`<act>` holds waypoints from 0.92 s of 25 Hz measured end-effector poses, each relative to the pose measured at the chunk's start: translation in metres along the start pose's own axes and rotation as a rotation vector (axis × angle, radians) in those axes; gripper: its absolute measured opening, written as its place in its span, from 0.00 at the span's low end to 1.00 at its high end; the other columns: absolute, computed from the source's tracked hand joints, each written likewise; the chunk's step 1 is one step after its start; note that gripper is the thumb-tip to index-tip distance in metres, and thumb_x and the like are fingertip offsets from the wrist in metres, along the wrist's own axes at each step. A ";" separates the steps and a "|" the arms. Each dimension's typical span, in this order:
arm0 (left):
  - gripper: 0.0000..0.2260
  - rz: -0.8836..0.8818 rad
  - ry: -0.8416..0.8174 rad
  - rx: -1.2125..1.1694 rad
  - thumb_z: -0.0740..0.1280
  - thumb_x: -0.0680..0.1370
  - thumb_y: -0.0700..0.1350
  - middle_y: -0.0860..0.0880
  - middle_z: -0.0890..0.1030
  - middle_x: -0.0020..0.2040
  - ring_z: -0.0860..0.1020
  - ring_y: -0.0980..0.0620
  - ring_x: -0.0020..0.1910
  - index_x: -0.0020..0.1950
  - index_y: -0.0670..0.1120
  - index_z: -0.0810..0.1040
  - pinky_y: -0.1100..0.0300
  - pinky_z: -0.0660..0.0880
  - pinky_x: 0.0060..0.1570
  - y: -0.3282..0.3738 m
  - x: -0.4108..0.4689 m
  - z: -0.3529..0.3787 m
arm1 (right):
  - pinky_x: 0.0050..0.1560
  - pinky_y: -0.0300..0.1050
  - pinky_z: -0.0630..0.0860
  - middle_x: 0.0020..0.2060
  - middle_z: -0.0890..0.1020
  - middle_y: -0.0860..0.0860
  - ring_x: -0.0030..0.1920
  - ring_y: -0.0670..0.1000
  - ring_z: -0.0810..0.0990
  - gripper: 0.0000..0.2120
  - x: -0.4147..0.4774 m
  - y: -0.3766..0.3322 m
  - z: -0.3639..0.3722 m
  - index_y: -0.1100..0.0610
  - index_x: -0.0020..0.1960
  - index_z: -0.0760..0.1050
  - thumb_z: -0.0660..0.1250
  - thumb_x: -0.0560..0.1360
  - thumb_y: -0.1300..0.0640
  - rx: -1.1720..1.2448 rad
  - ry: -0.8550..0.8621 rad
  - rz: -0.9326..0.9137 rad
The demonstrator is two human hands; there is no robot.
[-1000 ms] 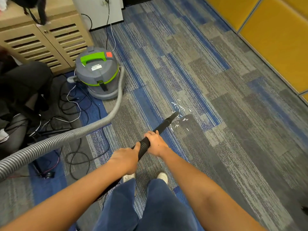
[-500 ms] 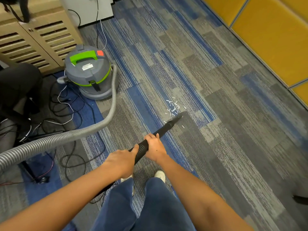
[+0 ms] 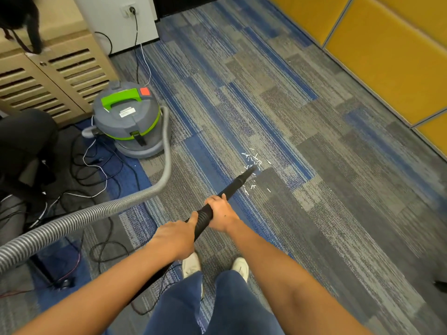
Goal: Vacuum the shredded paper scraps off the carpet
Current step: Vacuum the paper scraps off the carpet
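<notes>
Vacuuming paper scraps (image 3: pixel 252 160) at frame centre on carpet (image 3: pixel 314 226), with left grip (image 3: pixel 175 238) and right grip (image 3: pixel 221 213) both clenched round black wand (image 3: pixel 235 184), tip down among scraps. Hold tip low, sweep slowly, catch stragglers just lower-right of tip, avoid tugging hose (image 3: pixel 96 212) at left.

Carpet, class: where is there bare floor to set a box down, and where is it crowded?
Free: the wide carpet strip between the paper scraps and the yellow wall panels, and the far carpet right of the vacuum canister. Crowded: left of the hose, where cables tangle beside the cabinet, and at the wand tip among the scraps.
</notes>
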State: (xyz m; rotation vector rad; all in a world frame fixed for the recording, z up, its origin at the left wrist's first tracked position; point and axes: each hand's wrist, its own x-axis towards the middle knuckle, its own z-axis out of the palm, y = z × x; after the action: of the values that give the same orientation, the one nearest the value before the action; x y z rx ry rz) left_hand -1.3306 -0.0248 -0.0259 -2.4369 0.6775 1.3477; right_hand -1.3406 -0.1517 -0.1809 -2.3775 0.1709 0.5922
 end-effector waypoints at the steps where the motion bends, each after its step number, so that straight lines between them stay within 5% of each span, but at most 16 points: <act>1: 0.36 0.002 0.003 -0.004 0.61 0.79 0.43 0.44 0.75 0.60 0.76 0.45 0.56 0.78 0.49 0.39 0.53 0.74 0.51 -0.004 0.003 -0.002 | 0.76 0.56 0.45 0.53 0.73 0.56 0.61 0.60 0.71 0.12 0.004 -0.002 -0.002 0.61 0.53 0.73 0.70 0.71 0.61 0.002 -0.002 -0.003; 6: 0.35 0.005 0.017 -0.037 0.61 0.79 0.42 0.43 0.74 0.62 0.75 0.45 0.58 0.78 0.49 0.41 0.54 0.73 0.52 -0.003 0.013 -0.011 | 0.75 0.56 0.45 0.59 0.73 0.57 0.62 0.57 0.70 0.16 0.013 -0.004 -0.014 0.62 0.59 0.73 0.69 0.72 0.62 -0.020 0.001 -0.012; 15: 0.35 0.043 0.025 -0.012 0.61 0.79 0.41 0.43 0.75 0.61 0.75 0.44 0.57 0.78 0.48 0.42 0.55 0.71 0.47 0.045 0.033 -0.038 | 0.75 0.55 0.45 0.53 0.74 0.55 0.59 0.56 0.72 0.11 0.012 0.051 -0.045 0.60 0.53 0.74 0.69 0.71 0.61 0.000 0.016 0.038; 23: 0.36 -0.042 0.046 0.003 0.61 0.79 0.42 0.45 0.75 0.60 0.75 0.47 0.55 0.78 0.49 0.39 0.55 0.73 0.50 0.031 0.032 -0.051 | 0.75 0.56 0.43 0.52 0.74 0.56 0.59 0.60 0.72 0.11 0.033 0.031 -0.054 0.61 0.51 0.73 0.70 0.71 0.60 0.056 0.009 -0.046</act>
State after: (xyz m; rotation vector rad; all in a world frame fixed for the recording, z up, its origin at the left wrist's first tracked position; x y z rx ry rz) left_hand -1.2954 -0.0829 -0.0263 -2.4728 0.6351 1.2773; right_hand -1.2996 -0.2088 -0.1777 -2.3244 0.1345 0.5479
